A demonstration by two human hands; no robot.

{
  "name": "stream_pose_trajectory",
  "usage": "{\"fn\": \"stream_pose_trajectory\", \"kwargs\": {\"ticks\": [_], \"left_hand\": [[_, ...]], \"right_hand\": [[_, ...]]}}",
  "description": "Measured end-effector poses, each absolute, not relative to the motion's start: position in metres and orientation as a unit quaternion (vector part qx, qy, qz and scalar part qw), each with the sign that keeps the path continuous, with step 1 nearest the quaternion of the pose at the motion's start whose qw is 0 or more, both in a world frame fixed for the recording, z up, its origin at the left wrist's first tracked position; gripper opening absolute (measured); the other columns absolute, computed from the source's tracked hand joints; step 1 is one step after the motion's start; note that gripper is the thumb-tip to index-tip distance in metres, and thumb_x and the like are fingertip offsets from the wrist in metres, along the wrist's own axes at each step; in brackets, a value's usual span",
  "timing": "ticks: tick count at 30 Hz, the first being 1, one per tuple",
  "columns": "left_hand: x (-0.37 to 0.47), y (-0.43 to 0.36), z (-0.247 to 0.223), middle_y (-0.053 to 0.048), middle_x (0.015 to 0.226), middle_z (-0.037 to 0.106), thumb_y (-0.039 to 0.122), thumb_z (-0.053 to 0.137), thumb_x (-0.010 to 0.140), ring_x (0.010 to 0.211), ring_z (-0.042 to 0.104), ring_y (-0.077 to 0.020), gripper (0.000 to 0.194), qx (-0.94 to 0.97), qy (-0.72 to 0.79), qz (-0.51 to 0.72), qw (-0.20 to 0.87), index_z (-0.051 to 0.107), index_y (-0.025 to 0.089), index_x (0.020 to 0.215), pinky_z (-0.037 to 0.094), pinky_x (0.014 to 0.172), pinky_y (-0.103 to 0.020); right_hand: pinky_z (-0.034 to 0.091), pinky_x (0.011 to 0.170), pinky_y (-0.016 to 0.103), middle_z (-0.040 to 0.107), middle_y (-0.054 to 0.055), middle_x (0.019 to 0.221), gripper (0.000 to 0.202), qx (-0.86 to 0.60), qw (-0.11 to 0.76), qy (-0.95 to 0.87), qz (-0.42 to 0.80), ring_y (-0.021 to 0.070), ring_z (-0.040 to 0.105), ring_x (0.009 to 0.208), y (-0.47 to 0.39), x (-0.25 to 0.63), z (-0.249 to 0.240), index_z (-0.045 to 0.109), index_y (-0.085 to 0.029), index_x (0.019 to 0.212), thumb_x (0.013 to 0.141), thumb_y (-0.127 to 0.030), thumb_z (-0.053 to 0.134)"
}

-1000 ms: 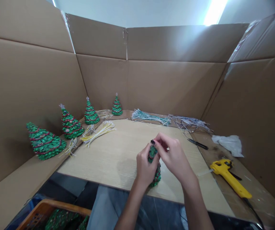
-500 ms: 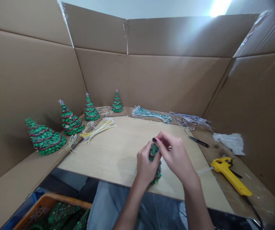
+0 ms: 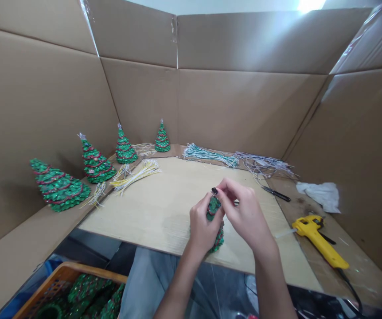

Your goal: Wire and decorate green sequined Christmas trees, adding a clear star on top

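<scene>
My left hand [image 3: 204, 221] is wrapped around a small green glitter Christmas tree [image 3: 218, 239] with dark red garland, close to the table's front edge. Much of the tree is hidden behind my fingers. At its top, my right hand [image 3: 240, 208] is closed in a pinch, thumb and forefinger together. Whatever those fingertips hold is too small and covered to name. A dark metal bit shows beside the right hand's fingers.
Several finished-looking trees [image 3: 98, 166] stand along the left and back. Wire bundles [image 3: 138, 176] and teal wires [image 3: 209, 155] lie behind. At right are a craft knife [image 3: 276, 193], white tissue [image 3: 320, 196] and yellow glue gun [image 3: 322, 241]. An orange basket [image 3: 68, 266] of trees sits below left.
The view has tilted slightly, so the surroundings sit a little higher in the picture. Both hands keep nearly the same grip on the tree.
</scene>
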State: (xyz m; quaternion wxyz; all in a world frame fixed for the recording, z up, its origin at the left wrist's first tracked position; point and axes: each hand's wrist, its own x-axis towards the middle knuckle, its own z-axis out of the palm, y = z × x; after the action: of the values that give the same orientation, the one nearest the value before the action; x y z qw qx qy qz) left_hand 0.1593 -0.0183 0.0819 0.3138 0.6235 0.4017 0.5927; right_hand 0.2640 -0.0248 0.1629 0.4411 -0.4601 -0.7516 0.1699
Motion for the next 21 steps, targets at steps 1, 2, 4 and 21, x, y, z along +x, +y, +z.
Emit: {"fn": "stream_pose_trajectory", "kwargs": {"ticks": [1,2,4,21], "left_hand": [[0.16,-0.018,0.082,0.0,0.079,0.064,0.034,0.057,0.096,0.077,0.06,-0.0192,0.016,0.622,0.401,0.593,0.317,0.063,0.02,0.097,0.046,0.08,-0.028],[0.16,-0.018,0.083,-0.001,0.079,0.064,0.033,0.057,0.096,0.078,0.06,-0.0192,0.015,0.62,0.4,0.594,0.321,0.064,0.02,0.097,0.047,0.081,-0.028],[0.159,-0.02,0.084,-0.002,0.083,0.065,0.032,0.057,0.096,0.081,0.061,-0.0192,0.015,0.619,0.392,0.593,0.333,0.064,0.019,0.098,0.047,0.082,-0.028],[0.167,-0.006,0.138,-0.003,0.128,0.064,0.03,0.049,0.103,0.122,0.059,-0.0195,0.024,0.531,0.321,0.645,0.447,0.059,0.027,0.124,0.045,0.107,-0.034]], "right_hand": [[0.032,0.056,0.024,0.051,-0.006,0.062,0.019,-0.46,0.441,-0.752,0.167,0.0103,0.046,0.055,-0.025,0.264,0.163,0.051,-0.022,0.075,0.094,-0.019,0.052],[0.032,0.056,0.024,0.051,-0.006,0.062,0.02,-0.461,0.443,-0.751,0.165,0.0101,0.046,0.055,-0.025,0.264,0.162,0.051,-0.022,0.075,0.095,-0.02,0.052],[0.034,0.056,0.024,0.053,-0.006,0.064,0.02,-0.458,0.456,-0.745,0.167,0.01,0.048,0.056,-0.026,0.264,0.159,0.053,-0.021,0.076,0.096,-0.022,0.052],[0.052,0.078,0.03,0.067,0.004,0.104,0.026,-0.463,0.647,-0.575,0.191,0.0183,0.066,0.095,-0.008,0.236,0.135,0.056,-0.027,0.122,0.103,-0.04,0.044]]}}
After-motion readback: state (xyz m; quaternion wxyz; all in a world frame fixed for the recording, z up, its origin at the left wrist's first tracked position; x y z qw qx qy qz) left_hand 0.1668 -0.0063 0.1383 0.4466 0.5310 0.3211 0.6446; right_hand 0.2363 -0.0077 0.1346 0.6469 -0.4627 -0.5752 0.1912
